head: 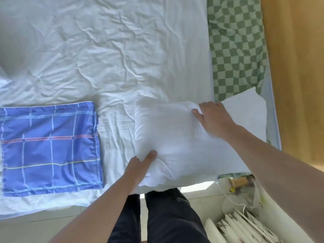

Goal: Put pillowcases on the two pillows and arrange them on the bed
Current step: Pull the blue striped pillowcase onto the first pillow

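Nearest the camera, the left hand (140,165) grips the near-left corner of a plump white pillow (175,141), thumb on top and fingers tucked underneath. The pillow is bare, softly creased, and lies at the bed's near edge, its near end hanging just past it. Farther along, the right hand (213,118) pinches a bunch of its fabric at the far-right corner, fingers curled. To the left, apart from the pillow, a blue checked pillowcase (50,148) lies flat on the wrinkled white sheet (105,50). Beyond, along the bed's right side, lies a green checkered cloth (236,46).
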